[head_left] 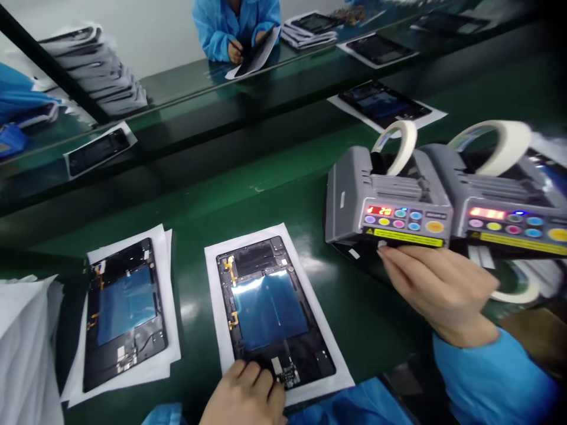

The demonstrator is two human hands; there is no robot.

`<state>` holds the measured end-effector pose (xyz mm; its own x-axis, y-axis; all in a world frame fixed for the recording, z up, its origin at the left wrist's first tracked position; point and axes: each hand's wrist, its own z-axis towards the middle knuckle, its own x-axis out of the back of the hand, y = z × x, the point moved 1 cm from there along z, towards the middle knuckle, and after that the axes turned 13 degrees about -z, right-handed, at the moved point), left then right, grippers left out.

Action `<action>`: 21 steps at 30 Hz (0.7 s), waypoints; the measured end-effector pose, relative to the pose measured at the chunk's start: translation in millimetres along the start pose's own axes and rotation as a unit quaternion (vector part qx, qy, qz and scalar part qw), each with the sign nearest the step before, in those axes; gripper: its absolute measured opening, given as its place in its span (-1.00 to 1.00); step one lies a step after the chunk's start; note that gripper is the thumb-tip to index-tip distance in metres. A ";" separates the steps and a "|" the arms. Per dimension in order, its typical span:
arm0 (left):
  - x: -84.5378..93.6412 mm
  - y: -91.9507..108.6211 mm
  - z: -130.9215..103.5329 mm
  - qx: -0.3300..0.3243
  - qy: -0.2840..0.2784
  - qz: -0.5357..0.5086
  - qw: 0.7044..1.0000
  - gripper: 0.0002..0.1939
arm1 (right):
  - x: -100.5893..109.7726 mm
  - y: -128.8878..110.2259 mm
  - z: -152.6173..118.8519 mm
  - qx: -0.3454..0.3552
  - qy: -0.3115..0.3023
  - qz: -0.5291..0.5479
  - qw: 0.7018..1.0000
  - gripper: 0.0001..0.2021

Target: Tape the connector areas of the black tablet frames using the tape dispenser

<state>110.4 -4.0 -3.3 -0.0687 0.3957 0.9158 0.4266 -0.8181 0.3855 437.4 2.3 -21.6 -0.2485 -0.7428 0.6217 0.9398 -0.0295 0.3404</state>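
An opened tablet (270,307) with a blue film panel lies on a white sheet (328,354) in front of me. My left hand (248,392) rests on its lower edge, fingers curled; whether they grip anything is hidden. At the grey tape dispenser (390,200), my right hand (438,286) has thumb and forefinger pinched on a small piece of white tape (381,244) just below the yellow label. Another small tape piece (354,254) sits on the dispenser's dark base. A roll of white tape (405,147) stands in the dispenser's top.
A second dispenser (509,200) adjoins on the right. Left of me lie another opened tablet (126,313) on sheets and a white stack (26,348). Beyond, more tablets (383,103) lie near a raised ledge, and a person in blue (237,29) holds a dark panel (259,53).
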 end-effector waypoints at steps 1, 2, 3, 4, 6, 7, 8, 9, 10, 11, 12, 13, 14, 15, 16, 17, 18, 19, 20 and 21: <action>11.9 -1.8 8.4 0.027 -0.019 -0.018 0.999 -0.79 | 3.8 -2.4 3.6 0.000 0.000 0.024 1.000 -0.81; 23.5 -5.1 18.7 0.060 -0.029 -0.030 0.997 -0.77 | 7.2 -6.2 8.1 0.004 -0.003 0.057 0.998 -0.81; 33.7 -10.0 30.6 0.092 -0.034 -0.035 0.995 -0.78 | 9.5 -11.7 13.7 0.010 -0.009 0.100 0.995 -0.80; 41.8 -16.4 43.7 0.113 -0.028 -0.036 0.992 -0.79 | 9.8 -18.9 20.0 0.019 -0.021 0.148 0.989 -0.81; 49.8 -32.8 71.3 0.135 -0.002 -0.031 0.990 -0.83 | 2.7 -37.7 33.4 0.050 -0.053 0.225 0.972 -0.87; 50.0 -41.9 84.4 0.141 0.016 -0.026 0.989 -0.84 | -4.8 -48.0 39.4 0.064 -0.066 0.248 0.964 -0.91; 48.0 -50.9 96.2 0.148 0.033 -0.021 0.988 -0.85 | -14.5 -58.0 44.4 0.072 -0.075 0.261 0.960 -0.93; 44.7 -59.4 106.2 0.153 0.049 -0.018 0.987 -0.86 | -25.5 -67.0 48.2 0.074 -0.082 0.270 0.957 -0.91; 40.6 -66.8 114.0 0.157 0.061 -0.018 0.986 -0.87 | -36.9 -74.5 50.5 0.072 -0.091 0.280 0.953 -0.89; 36.5 -73.1 119.6 0.158 0.071 -0.019 0.985 -0.88 | -47.6 -80.3 51.4 0.066 -0.101 0.294 0.948 -0.87; 32.6 -78.0 123.1 0.155 0.077 -0.020 0.985 -0.89 | -56.7 -84.3 51.0 0.058 -0.113 0.310 0.942 -0.86; 29.5 -81.8 125.0 0.148 0.078 -0.021 0.986 -0.90 | -63.6 -86.7 49.7 0.051 -0.124 0.326 0.936 -0.86; 27.2 -84.5 125.7 0.138 0.075 -0.021 0.987 -0.89 | -68.1 -87.7 47.9 0.047 -0.136 0.341 0.929 -0.87; 25.7 -86.5 125.7 0.128 0.070 -0.019 0.989 -0.89 | -70.4 -87.7 46.0 0.045 -0.144 0.354 0.923 -0.87; 24.9 -87.9 125.3 0.116 0.063 -0.014 0.991 -0.89 | -71.0 -86.8 44.3 0.043 -0.151 0.364 0.918 -0.87; 24.8 -88.9 125.0 0.103 0.057 -0.008 0.993 -0.89 | -70.4 -85.6 42.9 0.041 -0.158 0.372 0.914 -0.86; 25.0 -89.5 124.9 0.088 0.052 0.000 0.995 -0.89 | -69.2 -84.3 41.9 0.040 -0.165 0.379 0.910 -0.86; 25.4 -89.8 125.1 0.071 0.052 0.010 0.996 -0.90 | -67.8 -83.0 41.2 0.039 -0.172 0.384 0.906 -0.85; 25.8 -89.7 125.4 0.052 0.054 0.023 0.997 -0.90 | -66.6 -82.0 40.7 0.038 -0.178 0.387 0.904 -0.85; 26.0 -89.3 125.9 0.031 0.058 0.038 0.997 -0.90 | -65.7 -81.3 40.3 0.037 -0.182 0.389 0.902 -0.84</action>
<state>184.0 131.9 -28.1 -0.1367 0.2802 0.9502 0.4886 -0.8153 0.3107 367.9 80.4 -61.7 0.4073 -0.2494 0.8786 0.8480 0.4604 -0.2625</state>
